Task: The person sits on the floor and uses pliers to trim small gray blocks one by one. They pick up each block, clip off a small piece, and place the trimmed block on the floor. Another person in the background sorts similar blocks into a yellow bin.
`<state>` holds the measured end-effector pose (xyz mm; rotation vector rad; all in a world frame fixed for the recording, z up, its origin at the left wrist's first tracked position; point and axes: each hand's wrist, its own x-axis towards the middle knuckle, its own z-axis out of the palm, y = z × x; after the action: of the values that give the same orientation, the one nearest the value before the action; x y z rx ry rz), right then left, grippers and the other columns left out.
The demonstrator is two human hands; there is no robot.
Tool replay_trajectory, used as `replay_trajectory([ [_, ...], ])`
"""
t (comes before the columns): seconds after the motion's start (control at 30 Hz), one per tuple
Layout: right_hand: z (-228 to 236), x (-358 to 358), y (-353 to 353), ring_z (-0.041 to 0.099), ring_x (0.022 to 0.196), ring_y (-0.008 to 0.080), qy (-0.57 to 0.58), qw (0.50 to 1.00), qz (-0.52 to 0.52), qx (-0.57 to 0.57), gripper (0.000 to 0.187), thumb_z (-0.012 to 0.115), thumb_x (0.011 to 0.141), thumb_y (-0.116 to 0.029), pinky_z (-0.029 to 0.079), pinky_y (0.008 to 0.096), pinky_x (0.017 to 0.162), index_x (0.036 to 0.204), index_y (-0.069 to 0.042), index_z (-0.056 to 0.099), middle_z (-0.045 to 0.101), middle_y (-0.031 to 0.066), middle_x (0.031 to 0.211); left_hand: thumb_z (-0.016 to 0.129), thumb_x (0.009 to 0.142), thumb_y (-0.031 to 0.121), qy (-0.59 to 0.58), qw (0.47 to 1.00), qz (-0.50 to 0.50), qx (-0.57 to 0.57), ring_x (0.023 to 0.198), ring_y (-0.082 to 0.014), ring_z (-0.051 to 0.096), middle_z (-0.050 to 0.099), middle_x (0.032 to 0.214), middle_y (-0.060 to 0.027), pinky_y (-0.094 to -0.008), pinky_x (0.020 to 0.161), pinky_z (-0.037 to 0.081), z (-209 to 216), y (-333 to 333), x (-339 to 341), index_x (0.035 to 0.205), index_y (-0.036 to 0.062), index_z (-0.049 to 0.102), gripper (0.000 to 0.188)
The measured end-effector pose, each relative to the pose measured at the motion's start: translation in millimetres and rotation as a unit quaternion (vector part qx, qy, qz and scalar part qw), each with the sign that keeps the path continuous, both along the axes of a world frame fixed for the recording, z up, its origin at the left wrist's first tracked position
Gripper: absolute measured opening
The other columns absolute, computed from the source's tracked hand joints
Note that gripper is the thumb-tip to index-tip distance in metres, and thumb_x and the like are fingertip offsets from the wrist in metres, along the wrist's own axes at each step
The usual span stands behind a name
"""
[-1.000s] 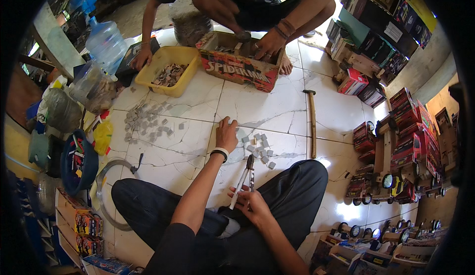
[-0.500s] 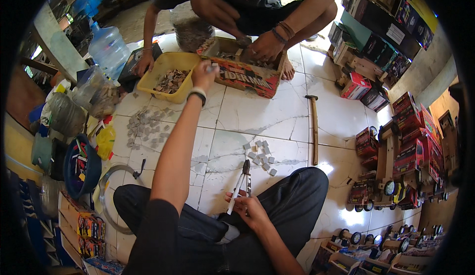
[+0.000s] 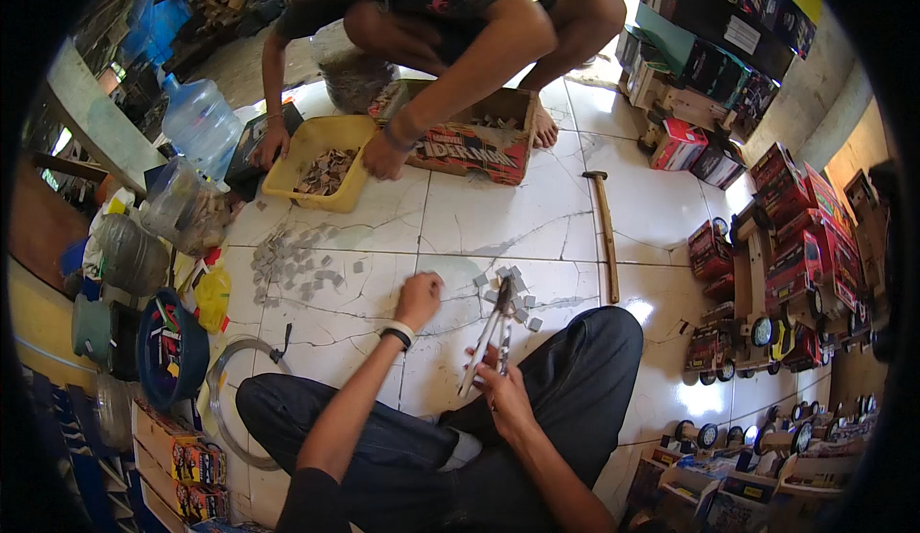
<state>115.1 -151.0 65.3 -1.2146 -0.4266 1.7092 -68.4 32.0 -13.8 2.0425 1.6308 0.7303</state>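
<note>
My right hand [image 3: 503, 394] grips a pair of pliers [image 3: 494, 336] by its long, light handles. The dark jaws point away from me, over a small heap of grey square pieces [image 3: 518, 285] on the tiles. To the left of the heap, my left hand [image 3: 419, 302] hovers above the floor with its fingers curled together. Whether a small piece is between its fingertips is hidden and slightly blurred. A wider scatter of similar grey squares [image 3: 305, 285] lies further left.
A co-worker squats opposite, one hand [image 3: 385, 155] between a yellow tub [image 3: 331, 200] of small brown bits and a printed cardboard box [image 3: 470, 154]. A hammer [image 3: 607, 241] lies at right. Toy trucks [image 3: 805, 265] stand stacked beyond it. A wire coil [image 3: 222, 365] and blue basin [image 3: 196, 360] sit left.
My left hand has come back from the tub and box toward me, beside the near heap. The pliers' jaws have moved slightly rightward over that heap. The co-worker's hand has left the box for the tub.
</note>
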Motion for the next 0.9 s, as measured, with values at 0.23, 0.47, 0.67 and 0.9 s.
replay_trajectory([
  [0.23,18.3,32.8,0.5,0.057,0.117,0.0191,-0.164,0.94,-0.195,0.225,0.069,0.051,0.085,0.01,0.048,0.0324,0.098,0.152,0.001,0.039,0.058,0.013,0.135,0.073,0.082,0.0,-0.086,0.995,-0.011,0.051,0.109,-0.0393,0.06,0.057,0.12,-0.0204,-0.0448,0.092,0.052,-9.3,-33.0,87.1,0.126,0.0017,0.063,0.045],
  [0.47,35.5,66.4,5.4,0.065,0.111,0.0219,-0.161,0.942,-0.173,0.237,0.069,0.045,0.087,0.013,0.054,0.0332,0.094,0.154,0.001,0.034,0.06,0.0184,0.134,0.072,0.077,-0.007,-0.006,0.998,-0.039,-0.045,0.103,-0.0399,0.06,0.056,0.108,-0.0188,-0.0448,0.089,0.051,3.0,-14.6,97.2,0.111,0.0078,0.067,0.037],
  [0.67,52.1,57.6,14.5,0.065,0.109,0.0198,-0.185,0.941,-0.142,0.244,0.057,0.054,0.096,0.004,0.055,0.033,0.09,0.152,-0.001,0.04,0.062,0.0148,0.131,0.075,0.078,-0.002,0.022,0.984,-0.134,-0.114,0.086,-0.0359,0.067,0.067,0.091,-0.0154,-0.0438,0.076,0.054,16.4,-29.1,69.8,0.102,0.006,0.065,0.027],
  [0.9,71.8,46.4,46.4,0.065,0.103,0.017,-0.116,0.982,-0.014,0.149,0.053,0.062,0.1,-0.005,0.056,0.0318,0.083,0.15,-0.005,0.045,0.065,0.0089,0.123,0.065,0.093,-0.005,-0.328,0.937,0.03,-0.118,0.084,-0.0188,0.074,0.071,0.088,-0.0093,-0.03,0.073,0.058,57.0,-37.3,31.0,0.11,-0.0001,0.067,0.018],
])
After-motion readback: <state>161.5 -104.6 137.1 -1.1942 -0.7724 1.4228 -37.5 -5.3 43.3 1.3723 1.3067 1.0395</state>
